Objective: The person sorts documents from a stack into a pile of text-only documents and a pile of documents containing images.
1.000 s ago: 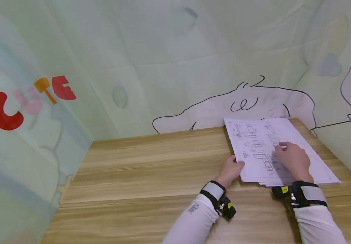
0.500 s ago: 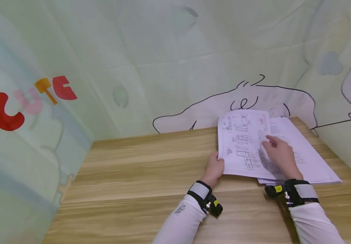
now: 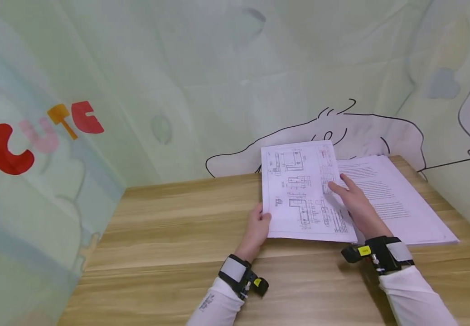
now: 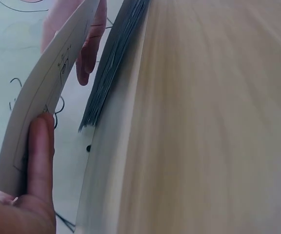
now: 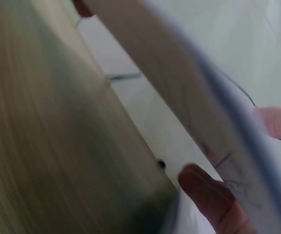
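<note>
My left hand (image 3: 255, 231) grips the near left edge of white paper printed with technical drawings (image 3: 300, 192). Its thumb (image 4: 40, 156) lies along the drawing side in the left wrist view. The paper is lifted and tilted up from the table, left of a stack of printed pages (image 3: 406, 213). My right hand (image 3: 359, 206) is at the paper's right edge, fingers spread. In the right wrist view the paper (image 5: 199, 107) passes between the right hand's thumb and fingers, with space on the finger side. Lines of text cover the top page of the stack.
The wood-grain table (image 3: 186, 235) stretches to the left and front. A printed cloth backdrop (image 3: 202, 90) with cartoon outlines and coloured letters stands behind the table and along its sides. Both wrists wear strapped cameras.
My left hand has drawn the paper with drawings left off the stack and raised it, uncovering a page of text. The right hand has moved left and spread its fingers at the paper's right edge.
</note>
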The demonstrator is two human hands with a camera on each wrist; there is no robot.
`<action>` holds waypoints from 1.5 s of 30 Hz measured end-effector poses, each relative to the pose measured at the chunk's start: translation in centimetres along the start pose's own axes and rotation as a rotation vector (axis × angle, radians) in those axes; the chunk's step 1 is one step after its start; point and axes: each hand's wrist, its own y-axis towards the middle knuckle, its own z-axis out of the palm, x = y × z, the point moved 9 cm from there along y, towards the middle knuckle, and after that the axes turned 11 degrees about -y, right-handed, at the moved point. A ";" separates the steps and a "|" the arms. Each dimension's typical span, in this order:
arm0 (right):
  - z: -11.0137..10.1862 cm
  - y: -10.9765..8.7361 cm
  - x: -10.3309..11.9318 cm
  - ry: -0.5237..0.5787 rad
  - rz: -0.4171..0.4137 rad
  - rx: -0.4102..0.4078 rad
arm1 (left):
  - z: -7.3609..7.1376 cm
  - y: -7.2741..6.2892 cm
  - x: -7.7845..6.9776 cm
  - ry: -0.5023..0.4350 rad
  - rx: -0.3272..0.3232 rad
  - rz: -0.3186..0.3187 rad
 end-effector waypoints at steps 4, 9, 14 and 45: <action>3.4 -0.3 0.8 0.262 0.034 0.165 | -2.4 -0.8 -0.2 -0.007 -0.018 0.011; 6.3 -1.1 2.0 0.381 0.017 0.236 | -4.5 -1.2 -0.6 -0.037 -0.026 0.038; 7.6 -1.6 3.7 0.332 -0.079 0.187 | -6.5 -1.5 -1.4 -0.044 -0.031 0.062; 19.0 -0.9 6.9 0.211 0.004 0.184 | -20.0 -3.6 -2.6 0.137 -0.222 -0.073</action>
